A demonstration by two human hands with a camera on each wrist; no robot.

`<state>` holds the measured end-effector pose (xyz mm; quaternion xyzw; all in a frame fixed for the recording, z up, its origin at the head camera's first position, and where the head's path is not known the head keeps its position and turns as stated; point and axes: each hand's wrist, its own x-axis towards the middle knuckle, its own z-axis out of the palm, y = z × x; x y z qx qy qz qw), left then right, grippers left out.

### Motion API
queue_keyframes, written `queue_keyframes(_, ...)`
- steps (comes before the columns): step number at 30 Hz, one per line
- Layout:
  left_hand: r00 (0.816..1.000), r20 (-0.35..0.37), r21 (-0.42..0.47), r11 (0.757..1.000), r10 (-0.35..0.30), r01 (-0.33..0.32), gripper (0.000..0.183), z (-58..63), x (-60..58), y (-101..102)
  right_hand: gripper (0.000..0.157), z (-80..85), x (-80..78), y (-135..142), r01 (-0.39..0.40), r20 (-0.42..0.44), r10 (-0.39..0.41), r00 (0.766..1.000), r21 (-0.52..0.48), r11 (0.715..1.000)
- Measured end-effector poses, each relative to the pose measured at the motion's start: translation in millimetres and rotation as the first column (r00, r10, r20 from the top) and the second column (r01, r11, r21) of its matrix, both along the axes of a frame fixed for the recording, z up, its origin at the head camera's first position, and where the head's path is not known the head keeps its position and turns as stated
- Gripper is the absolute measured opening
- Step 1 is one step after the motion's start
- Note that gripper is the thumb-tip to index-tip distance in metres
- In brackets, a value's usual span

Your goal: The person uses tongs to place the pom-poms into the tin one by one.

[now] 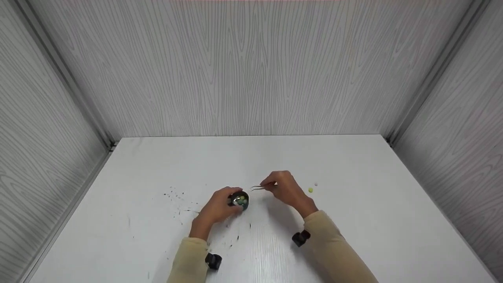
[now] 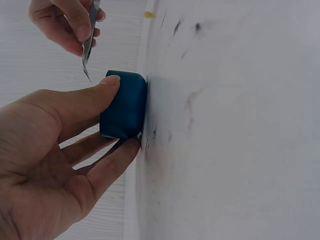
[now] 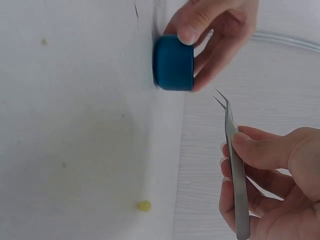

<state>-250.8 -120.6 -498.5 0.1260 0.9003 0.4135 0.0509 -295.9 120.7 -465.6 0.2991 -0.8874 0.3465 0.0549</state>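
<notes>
My left hand [image 1: 221,206] grips a small teal cup [image 2: 126,107] around its sides, thumb on one side and fingers on the other. The cup stands upright on the white table, and several small coloured balls [image 1: 241,201] show inside it in the head view. Between thumb and fingers, my right hand [image 1: 285,188] pinches metal tweezers [image 3: 240,185] with bent tips. Those tips stand slightly apart, just right of the cup and near its rim height, with nothing between them in the right wrist view.
To the right of my right hand, a yellow ball [image 1: 310,190] and a smaller pale ball [image 1: 316,184] lie on the white table [image 1: 353,220]. Dark marks dot the table on the left. Wood-grain panels [image 1: 251,70] close in the back and both sides.
</notes>
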Motion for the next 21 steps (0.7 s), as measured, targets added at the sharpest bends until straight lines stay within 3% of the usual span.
queue_keyframes(9,1.0,0.017,0.02,1.0,-0.005,0.004,0.055,-1.2,-0.5,-1.2,0.019,10.9,-5.3,38.3,-0.008,0.017,0.008,1.0,-0.015,1.0)
queue_keyframes(21,1.0,0.02,0.012,1.0,-0.001,0.0,0.055,-3.1,-1.3,-1.4,0.019,5.3,-8.7,75.6,0.043,0.038,-0.044,0.998,0.032,0.999)
